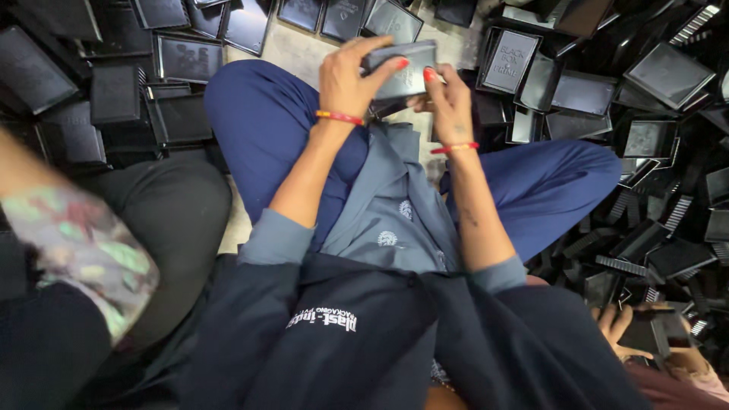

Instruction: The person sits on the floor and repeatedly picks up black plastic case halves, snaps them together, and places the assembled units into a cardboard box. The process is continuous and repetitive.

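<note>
I sit cross-legged in blue trousers and hold a flat black rectangular box (401, 70) up in front of me with both hands. My left hand (351, 76) grips its left end, fingers curled over the top edge. My right hand (448, 99) holds the right end from below, thumb on the box's face. Both wrists carry a red thread band.
Many black box lids and trays (186, 59) lie on the floor at the back, left and right (668, 72). A person in dark trousers and a patterned sleeve (91, 250) sits at my left. Another person's hand (626, 330) holds a black piece at lower right.
</note>
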